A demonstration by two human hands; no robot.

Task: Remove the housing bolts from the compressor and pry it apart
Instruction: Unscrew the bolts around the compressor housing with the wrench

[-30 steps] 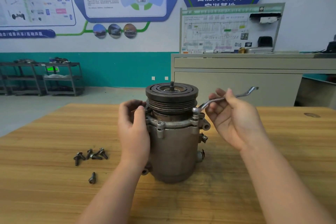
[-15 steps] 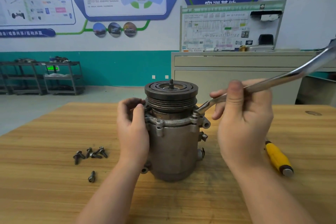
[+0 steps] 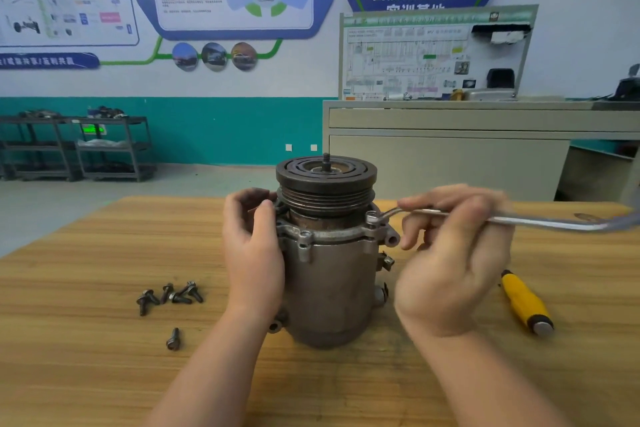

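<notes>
The compressor (image 3: 329, 253) is standing upright near the middle of the wooden surface (image 3: 86, 357), its grooved pulley (image 3: 325, 184) facing up; the left hand (image 3: 254, 253) is gripping the left side of the housing, fingers curling round the flange just under the pulley; the right hand (image 3: 450, 260) is holding the shaft of a chrome ring wrench (image 3: 519, 220), thumb and fingers pinching it, though the hand is blurred; the wrench's ring end is sitting on a bolt (image 3: 372, 217) at the right of the flange, and its handle is running out toward the right edge of the view; 5 removed bolts are lying on the surface left of the compressor, 4 of them in a loose cluster (image 3: 169, 296) and 1 (image 3: 173, 339) lying apart, nearer the person; a yellow-handled tool (image 3: 526, 303) is lying on the surface to the right, just beyond the right hand; a grey cabinet (image 3: 450, 156) carrying a diagram board (image 3: 433, 55) is standing behind the surface, and dark shelving racks (image 3: 76, 149) are standing against the teal wall at far left.
</notes>
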